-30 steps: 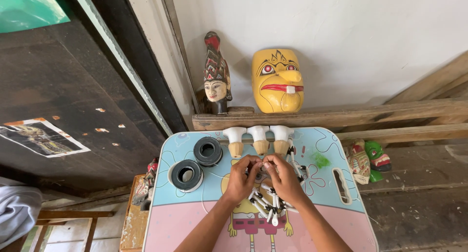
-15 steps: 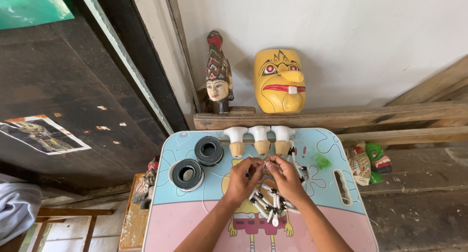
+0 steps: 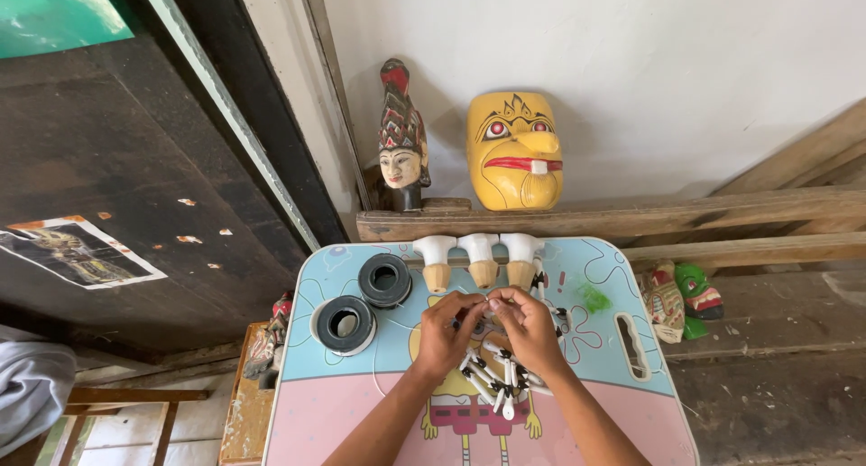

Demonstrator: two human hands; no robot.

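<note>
Fingertips are pinching a small piece over a pile of white pegs (image 3: pixel 494 376).

The left hand (image 3: pixel 444 332) and right hand (image 3: pixel 527 329) are meeting, thumbs and forefingers closing on something too small to identify (steady wrists on the cartoon-printed table (image 3: pixel 334 412) would probably help). Two black spools (image 3: pixel 365 301) are lying left; three white-capped knobs (image 3: pixel 479 258) behind; a curling poster (image 3: pixel 77 251) is hanging on the dark door.

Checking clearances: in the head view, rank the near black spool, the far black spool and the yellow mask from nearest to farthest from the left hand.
From the left hand:
1. Far black spool, up-left.
2. Near black spool, left; nearly tied with the first.
3. Yellow mask, against the wall.
</note>
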